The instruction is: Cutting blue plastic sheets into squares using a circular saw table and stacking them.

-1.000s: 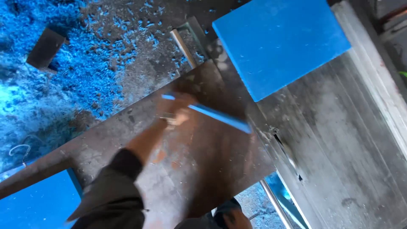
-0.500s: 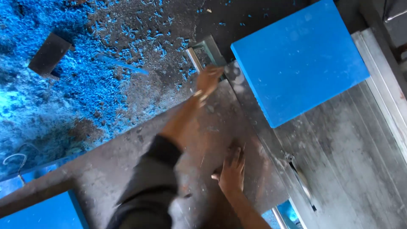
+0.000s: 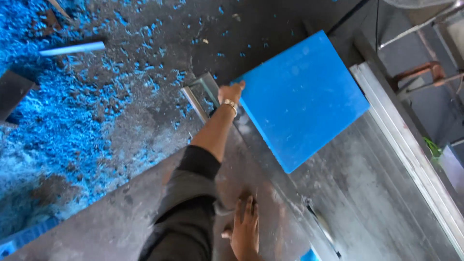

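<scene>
A large square blue board (image 3: 302,99) lies on the grey metal table (image 3: 367,193), one corner hanging past the table's far edge. My left hand (image 3: 231,93), with a gold band at the wrist, is stretched out to the board's left corner, and its fingers curl on the edge there. My right hand (image 3: 244,232) lies flat on the table close to me, fingers spread and holding nothing.
Blue shavings (image 3: 53,125) cover the floor at the left. A pale blue strip (image 3: 72,48) lies among them, beside a dark block (image 3: 12,92). A metal bracket (image 3: 200,96) sticks out by my left hand. A light metal rail (image 3: 406,145) runs along the right, and a narrow slot (image 3: 319,227) cuts the table.
One second ago my left hand held a thin blue strip over the table; now it has let the strip go and reached out to the board's corner. My right hand came down flat on the table.
</scene>
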